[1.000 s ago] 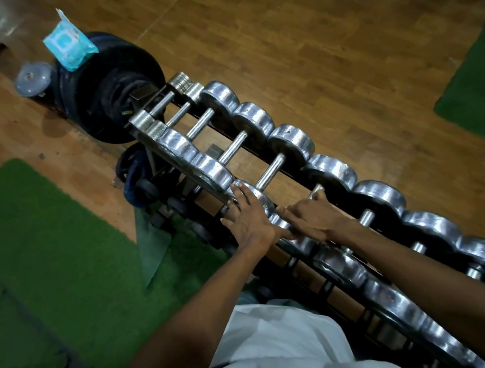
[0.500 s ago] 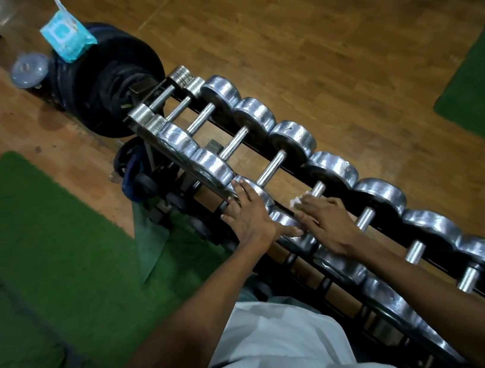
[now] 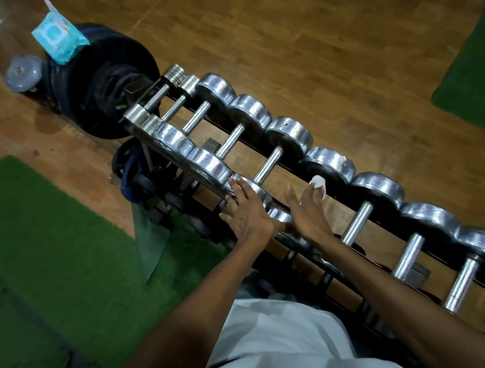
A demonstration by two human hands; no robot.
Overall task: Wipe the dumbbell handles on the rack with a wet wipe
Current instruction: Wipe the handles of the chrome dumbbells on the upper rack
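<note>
Several chrome dumbbells lie side by side across a dark rack (image 3: 340,195) that runs from upper left to lower right. My right hand (image 3: 307,210) grips one dumbbell's handle, its fingers curled over a white wet wipe (image 3: 318,185) at the far end of that handle, beside the far head (image 3: 327,165). The handle itself is hidden under my hand. My left hand (image 3: 248,211) rests flat, fingers straight, on the near chrome heads (image 3: 260,195) just left of it. Bare handles show on both sides, one to the left (image 3: 266,164) and one to the right (image 3: 357,223).
A light blue wipe packet (image 3: 58,38) sits on a stack of black weight plates (image 3: 105,78) at the rack's far end. Green mats (image 3: 40,243) lie on the wooden floor (image 3: 309,49) to the left and far right. Smaller weights sit under the rack.
My right hand has slid along the handle away from me to its far end, and the white wipe now shows beyond my fingers. My left hand has stayed on the near heads.
</note>
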